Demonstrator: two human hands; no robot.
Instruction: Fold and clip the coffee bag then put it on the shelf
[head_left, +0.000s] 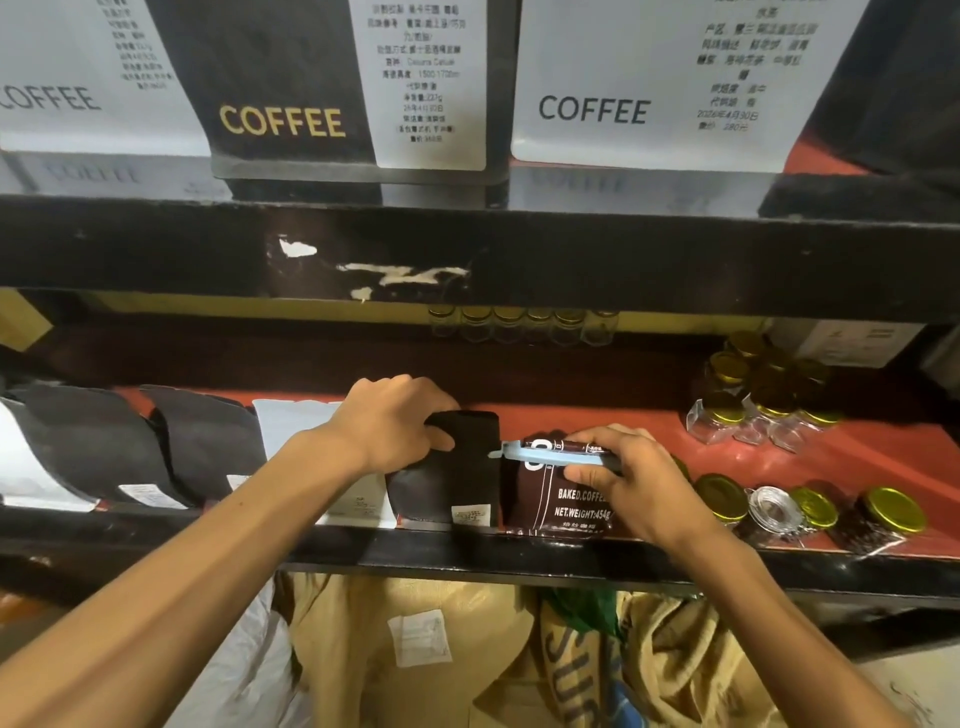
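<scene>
Standing upright on the red shelf, the clipped coffee bag, printed "BAKED COFFEE, NET WEIGHT: 454g", lies directly under the right hand, whose fingers pinch the blue clip running left-right; the left hand grips a neighbouring black bag.

We see glossy brown foil coffee bag w/ smooth blue plastic clip; matt black bag; clear jars, shiny gold metal lids; rough burlap sacks.
</scene>
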